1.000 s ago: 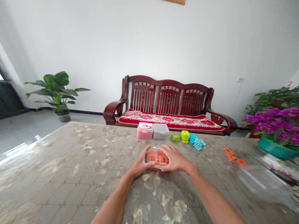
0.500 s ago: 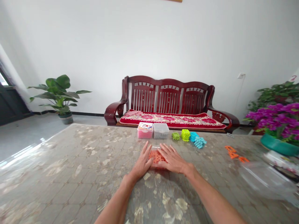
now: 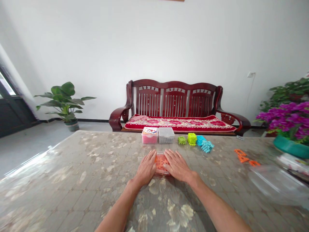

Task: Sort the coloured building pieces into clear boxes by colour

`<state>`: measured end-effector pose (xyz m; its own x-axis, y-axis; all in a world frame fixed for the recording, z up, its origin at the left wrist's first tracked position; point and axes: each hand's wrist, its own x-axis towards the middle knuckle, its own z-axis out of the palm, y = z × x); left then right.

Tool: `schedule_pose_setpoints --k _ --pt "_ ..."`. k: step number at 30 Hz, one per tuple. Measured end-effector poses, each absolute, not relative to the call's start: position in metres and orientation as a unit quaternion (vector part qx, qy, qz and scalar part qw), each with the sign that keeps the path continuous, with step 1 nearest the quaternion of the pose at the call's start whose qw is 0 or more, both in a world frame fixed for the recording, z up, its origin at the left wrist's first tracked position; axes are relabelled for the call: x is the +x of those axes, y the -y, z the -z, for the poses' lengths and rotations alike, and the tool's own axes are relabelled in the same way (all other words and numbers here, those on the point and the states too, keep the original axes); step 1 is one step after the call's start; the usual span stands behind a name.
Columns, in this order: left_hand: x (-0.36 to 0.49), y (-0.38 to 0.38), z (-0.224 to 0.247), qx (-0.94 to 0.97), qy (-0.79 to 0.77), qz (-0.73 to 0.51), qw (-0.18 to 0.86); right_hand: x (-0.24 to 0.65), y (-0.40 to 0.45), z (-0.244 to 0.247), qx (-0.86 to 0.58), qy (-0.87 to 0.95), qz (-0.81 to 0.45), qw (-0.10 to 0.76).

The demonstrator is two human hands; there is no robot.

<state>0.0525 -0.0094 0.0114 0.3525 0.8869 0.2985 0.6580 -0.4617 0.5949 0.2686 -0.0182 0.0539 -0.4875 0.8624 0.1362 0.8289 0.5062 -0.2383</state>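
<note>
A clear plastic box (image 3: pixel 161 163) filled with orange pieces sits on the table in front of me. My left hand (image 3: pixel 146 166) lies on its left side, fingers stretched forward. Across from it, my right hand (image 3: pixel 177 164) rests on the box's right side with its fingers extended and the thumb over the orange pieces. Both palms cover the box's side edges. Beyond stand a box of pink pieces (image 3: pixel 149 136) with a printed card and a clear box of grey pieces (image 3: pixel 166 136), side by side.
Green (image 3: pixel 182 140), yellow-green (image 3: pixel 192 139) and blue (image 3: pixel 207 146) block clusters stand at the back. Orange loose pieces (image 3: pixel 242 156), a clear plastic container (image 3: pixel 277 183) and a teal flower pot (image 3: pixel 291 146) are at the right. A wooden bench (image 3: pixel 175 100) is behind the table.
My left fingers have drawn closer together and shifted slightly on the box's left side. My right hand has moved only a little. The view has turned slightly.
</note>
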Motion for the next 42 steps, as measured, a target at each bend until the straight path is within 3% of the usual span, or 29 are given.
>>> schedule_pose_setpoints --k 8,15,18,24,42 --pt "0.052 0.014 -0.023 0.808 -0.498 -0.254 0.185 0.274 0.012 -0.047 -0.481 0.858 -0.089 0.157" --pt "0.052 0.013 -0.014 0.779 -0.504 -0.29 0.233 0.289 0.008 -0.004 -0.564 0.71 -0.157 0.391" --pt "0.054 0.007 -0.01 0.773 -0.528 -0.281 0.213 0.292 0.01 0.013 -0.593 0.636 -0.23 0.437" --pt "0.059 -0.013 -0.023 0.779 -0.56 -0.239 0.15 0.293 0.01 -0.002 -0.624 0.635 -0.266 0.368" --pt "0.094 -0.004 -0.047 0.868 -0.488 -0.09 -0.007 0.286 0.001 -0.048 -0.715 0.66 -0.153 0.172"
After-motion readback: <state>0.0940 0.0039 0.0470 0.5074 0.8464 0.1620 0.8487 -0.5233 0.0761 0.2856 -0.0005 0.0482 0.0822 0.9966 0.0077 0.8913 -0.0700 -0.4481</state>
